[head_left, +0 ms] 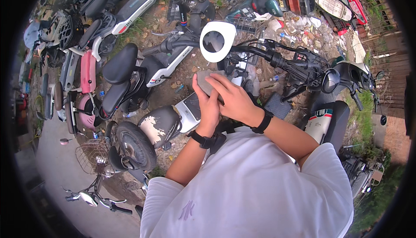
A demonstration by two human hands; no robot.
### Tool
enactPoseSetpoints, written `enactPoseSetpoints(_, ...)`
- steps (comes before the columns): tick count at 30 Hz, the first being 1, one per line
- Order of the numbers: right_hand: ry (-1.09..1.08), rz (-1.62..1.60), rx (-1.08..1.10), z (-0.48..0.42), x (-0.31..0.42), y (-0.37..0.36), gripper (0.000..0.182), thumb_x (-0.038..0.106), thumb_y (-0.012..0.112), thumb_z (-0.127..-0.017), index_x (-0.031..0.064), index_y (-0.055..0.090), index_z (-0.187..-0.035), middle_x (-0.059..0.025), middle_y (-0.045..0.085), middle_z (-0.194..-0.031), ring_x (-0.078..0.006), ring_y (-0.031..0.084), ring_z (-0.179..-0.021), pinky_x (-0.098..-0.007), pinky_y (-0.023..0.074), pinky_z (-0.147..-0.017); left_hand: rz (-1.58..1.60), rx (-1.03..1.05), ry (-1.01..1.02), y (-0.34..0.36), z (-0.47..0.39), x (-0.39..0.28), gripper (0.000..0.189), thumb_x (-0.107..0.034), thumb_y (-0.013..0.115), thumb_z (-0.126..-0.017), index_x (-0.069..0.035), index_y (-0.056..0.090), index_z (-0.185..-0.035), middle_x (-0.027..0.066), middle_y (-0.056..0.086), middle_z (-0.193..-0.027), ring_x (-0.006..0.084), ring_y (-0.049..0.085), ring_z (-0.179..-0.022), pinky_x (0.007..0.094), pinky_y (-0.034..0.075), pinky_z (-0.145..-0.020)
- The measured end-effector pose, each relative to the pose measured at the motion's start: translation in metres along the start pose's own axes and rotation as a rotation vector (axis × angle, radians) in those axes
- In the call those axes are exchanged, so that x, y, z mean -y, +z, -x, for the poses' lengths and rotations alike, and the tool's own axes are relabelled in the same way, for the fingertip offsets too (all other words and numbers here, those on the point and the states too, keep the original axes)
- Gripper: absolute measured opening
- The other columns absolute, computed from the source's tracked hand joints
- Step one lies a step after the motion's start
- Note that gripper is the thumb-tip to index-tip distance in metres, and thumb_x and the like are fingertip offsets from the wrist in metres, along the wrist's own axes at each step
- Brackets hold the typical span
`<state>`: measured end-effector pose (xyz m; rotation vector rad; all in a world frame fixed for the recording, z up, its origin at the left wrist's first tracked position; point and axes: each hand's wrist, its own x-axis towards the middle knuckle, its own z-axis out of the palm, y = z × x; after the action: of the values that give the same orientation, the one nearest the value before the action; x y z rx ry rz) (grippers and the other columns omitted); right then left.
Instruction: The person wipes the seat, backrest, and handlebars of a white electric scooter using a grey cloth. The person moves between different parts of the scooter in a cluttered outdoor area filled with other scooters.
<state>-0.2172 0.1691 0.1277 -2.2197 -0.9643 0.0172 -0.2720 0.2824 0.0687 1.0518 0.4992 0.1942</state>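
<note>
Both hands are together in front of my chest, around a flat grey-brown piece (205, 81) whose material I cannot tell. My left hand (207, 108) grips its near left side, with a finger along the edge. My right hand (234, 97) lies over its right part, fingers spread on top and touching my left hand. Just beyond the piece stand a scooter's handlebar (271, 56) and a white headlight housing (218, 40) with a dark round lens. Black straps circle both wrists. The underside of the piece is hidden.
Electric scooters crowd around me: one with a black saddle (121, 63) at left, another with a torn seat (159, 126), one with a black seat (338, 124) at right. A wheel (136, 145) and wire basket (94, 156) are at lower left. Litter (302, 31) covers the ground beyond.
</note>
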Motion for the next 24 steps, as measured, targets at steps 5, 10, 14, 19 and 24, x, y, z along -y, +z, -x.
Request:
enactPoseSetpoints(5, -0.124, 0.087, -0.166, -0.004, 0.012, -0.073, 0.057, 0.007, 0.076, -0.086, 0.0041, 0.062, -0.141, -0.0174, 0.061, -0.144, -0.0360, 0.072, -0.107, -0.0431, 0.0607, -0.088, 0.101, -0.115, 0.171, 0.022, -0.037, -0.051, 0.075, -0.010, 0.065, -0.102, -0.011, 0.025, -0.166, 0.0171, 0.052, -0.149, 0.0276, 0.055, -0.133, 0.0407, 0.048, -0.110)
enactPoseSetpoints(10, -0.050, 0.510, -0.396, 0.008, -0.033, -0.141, 0.041, 0.003, 0.073, -0.087, 0.0030, 0.068, -0.127, -0.0154, 0.066, -0.134, -0.0332, 0.070, -0.104, -0.0421, 0.0570, -0.089, -0.729, -0.021, 0.736, 0.035, -0.113, -0.072, 0.065, -0.016, 0.069, -0.102, -0.012, 0.042, -0.161, 0.0172, 0.053, -0.155, 0.0331, 0.054, -0.138, 0.0434, 0.042, -0.117)
enactPoseSetpoints(14, -0.011, 0.637, -0.325, 0.016, -0.069, -0.152, 0.028, 0.005, 0.073, -0.087, 0.0040, 0.071, -0.115, -0.0084, 0.070, -0.123, -0.0294, 0.068, -0.102, -0.0410, 0.0545, -0.084, -0.775, -0.003, 0.701, 0.064, -0.160, -0.075, 0.059, -0.026, 0.074, -0.100, -0.013, 0.053, -0.154, 0.0223, 0.064, -0.145, 0.0388, 0.062, -0.134, 0.0427, 0.047, -0.112)
enactPoseSetpoints(19, -0.055, 0.724, -0.298, 0.008, -0.069, -0.146, 0.019, 0.009, 0.073, -0.086, 0.0049, 0.070, -0.104, -0.0054, 0.071, -0.116, -0.0252, 0.066, -0.096, -0.0383, 0.0499, -0.079, -0.766, -0.260, 0.511, 0.052, -0.182, -0.081, 0.054, -0.027, 0.072, -0.099, -0.013, 0.057, -0.149, 0.0274, 0.068, -0.135, 0.0454, 0.067, -0.122, 0.0474, 0.053, -0.104)
enactPoseSetpoints(24, -0.053, 0.743, -0.304, 0.010, -0.074, -0.143, 0.020, 0.011, 0.073, -0.085, 0.0052, 0.069, -0.103, -0.0046, 0.071, -0.115, -0.0241, 0.066, -0.096, -0.0384, 0.0495, -0.080, -1.335, -0.276, 0.664, -0.021, -0.168, -0.071, 0.055, -0.025, 0.076, -0.095, -0.025, 0.059, -0.148, 0.0144, 0.058, -0.130, 0.0404, 0.066, -0.110, 0.0505, 0.057, -0.087)
